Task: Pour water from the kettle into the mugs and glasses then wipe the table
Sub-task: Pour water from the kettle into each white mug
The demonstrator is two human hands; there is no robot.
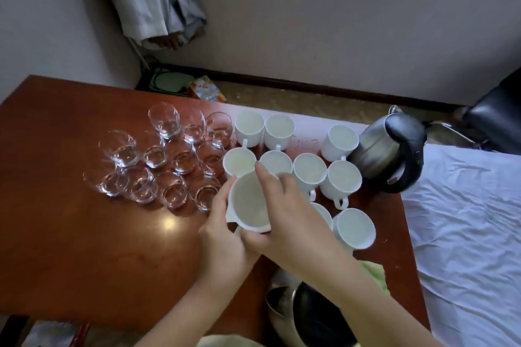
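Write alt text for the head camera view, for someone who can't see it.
Both hands hold one white mug above a reddish-brown table, the left hand at its side, the right hand over its rim. Clear glasses cluster left, more white mugs right, with a steel kettle beyond and another kettle near the front edge.

Grey wall [338,22], black chair [496,118] (right edge).

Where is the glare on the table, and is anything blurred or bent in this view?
Head view: a bright glare spot sits on the table just left of the left hand; the far edge is washed out white behind the mugs; the wide lens bows the table edges; the near kettle is soft, and the glasses carry small highlights.
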